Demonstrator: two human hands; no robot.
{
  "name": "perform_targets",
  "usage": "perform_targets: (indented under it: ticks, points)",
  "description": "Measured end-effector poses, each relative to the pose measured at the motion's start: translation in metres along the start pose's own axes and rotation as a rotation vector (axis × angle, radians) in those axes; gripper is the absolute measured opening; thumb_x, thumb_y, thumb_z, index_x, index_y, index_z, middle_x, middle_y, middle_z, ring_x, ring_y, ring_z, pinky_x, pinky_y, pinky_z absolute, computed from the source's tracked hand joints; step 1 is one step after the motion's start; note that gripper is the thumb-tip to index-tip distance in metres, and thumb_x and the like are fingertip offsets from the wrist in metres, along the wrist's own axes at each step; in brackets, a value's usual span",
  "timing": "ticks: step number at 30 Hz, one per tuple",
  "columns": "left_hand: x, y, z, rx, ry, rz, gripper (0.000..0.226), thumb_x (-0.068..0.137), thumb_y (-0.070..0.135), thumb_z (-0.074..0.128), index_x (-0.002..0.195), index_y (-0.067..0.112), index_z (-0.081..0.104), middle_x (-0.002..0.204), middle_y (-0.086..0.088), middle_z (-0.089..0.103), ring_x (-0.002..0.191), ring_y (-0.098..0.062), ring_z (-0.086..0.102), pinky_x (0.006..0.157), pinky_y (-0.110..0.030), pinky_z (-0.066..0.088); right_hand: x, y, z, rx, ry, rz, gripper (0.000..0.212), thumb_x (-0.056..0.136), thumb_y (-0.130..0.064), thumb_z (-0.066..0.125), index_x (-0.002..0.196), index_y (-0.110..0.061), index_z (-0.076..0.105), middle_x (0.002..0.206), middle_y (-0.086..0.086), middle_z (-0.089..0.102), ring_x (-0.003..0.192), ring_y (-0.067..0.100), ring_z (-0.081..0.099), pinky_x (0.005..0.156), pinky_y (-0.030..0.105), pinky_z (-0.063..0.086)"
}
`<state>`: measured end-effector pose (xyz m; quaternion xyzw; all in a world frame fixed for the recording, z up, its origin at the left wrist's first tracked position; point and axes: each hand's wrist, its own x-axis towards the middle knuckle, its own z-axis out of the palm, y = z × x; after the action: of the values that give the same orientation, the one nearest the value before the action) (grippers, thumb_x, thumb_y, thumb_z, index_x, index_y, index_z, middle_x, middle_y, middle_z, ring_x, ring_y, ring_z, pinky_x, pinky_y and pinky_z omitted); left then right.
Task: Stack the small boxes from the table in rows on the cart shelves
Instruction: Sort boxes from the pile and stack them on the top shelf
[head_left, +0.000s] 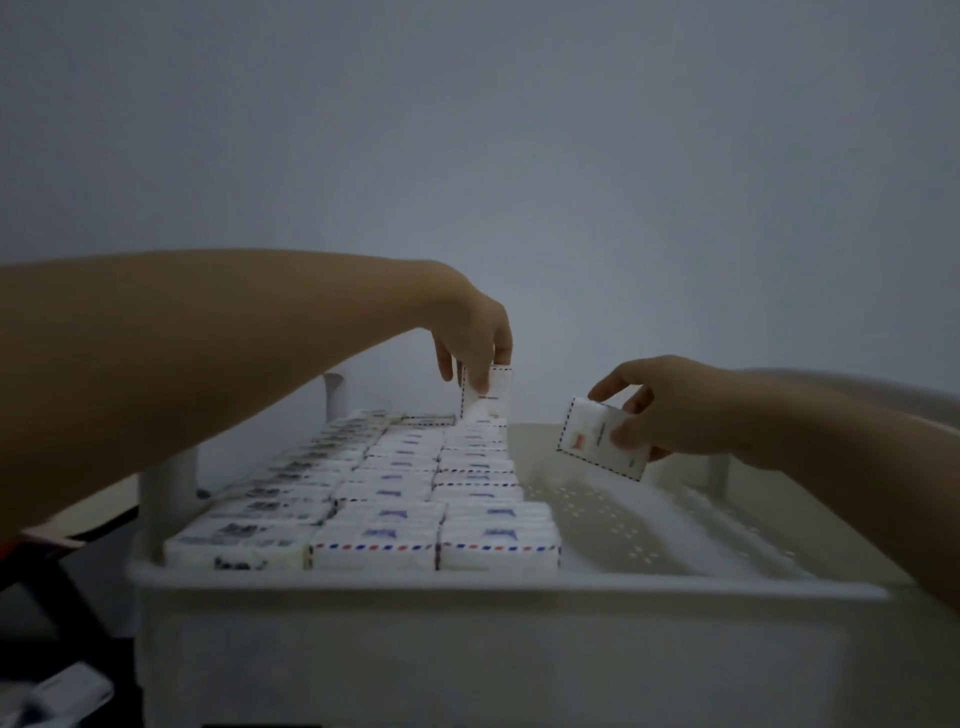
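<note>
Head view: small white boxes with dashed red-and-blue edging stand in three rows (395, 499) on the left side of the cart shelf (467, 579). The left hand (470, 332) pinches an upright box (488, 400) from above, at the far end of the third row. The right hand (675, 410) grips a tilted box (597, 439) by its right end, above the shelf's bare, perforated right half.

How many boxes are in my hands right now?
2. Left hand holds an upright box at the rows' far end; right hand holds a tilted box over the shelf. None seems hidden.
</note>
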<state>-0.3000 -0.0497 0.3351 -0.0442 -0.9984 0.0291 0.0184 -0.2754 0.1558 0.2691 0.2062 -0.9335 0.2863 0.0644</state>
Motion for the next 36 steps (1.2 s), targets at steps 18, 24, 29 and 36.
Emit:
perform_targets:
  ticks: [18,24,29,36]
  points:
    - [-0.019,0.023,0.023,0.415,-0.061,0.083,0.064,0.091,-0.003,0.038,0.148,0.026,0.036,0.155,-0.003,0.028,0.140,-0.022,0.031,0.110,-0.033,0.030,0.008,0.010,0.005,0.074,-0.042,-0.013,0.026,0.085,-0.002,0.066,0.093,-0.026,0.058,0.098,0.005,0.061,0.081,0.017,0.066,0.065,0.030,0.061]
    - [-0.023,0.038,0.032,0.494,-0.191,0.048,0.043,0.098,0.006,0.036,0.138,0.012,0.051,0.142,-0.011,0.050,0.122,-0.023,0.051,0.109,-0.038,0.038,0.009,0.010,0.006,0.072,-0.076,0.019,0.019,0.084,-0.004,0.069,0.083,-0.020,0.059,0.092,0.006,0.066,0.076,0.016,0.068,0.059,0.029,0.060]
    - [-0.023,0.042,0.045,0.494,-0.107,0.088,0.054,0.096,0.004,0.038,0.149,0.013,0.033,0.153,-0.011,0.033,0.138,-0.027,0.034,0.114,-0.040,0.029,0.008,0.010,0.005,0.038,-0.094,-0.003,0.020,0.085,-0.006,0.068,0.082,-0.023,0.058,0.093,0.004,0.066,0.077,0.015,0.068,0.064,0.031,0.061]
    - [-0.032,0.044,0.045,0.398,-0.219,0.032,0.055,0.093,-0.005,0.032,0.140,0.019,0.049,0.153,-0.007,0.035,0.138,-0.025,0.036,0.112,-0.035,0.032,0.004,0.009,0.005,0.165,-0.137,0.025,0.019,0.085,-0.002,0.067,0.095,-0.016,0.058,0.094,0.010,0.067,0.065,0.016,0.073,0.057,0.030,0.060]
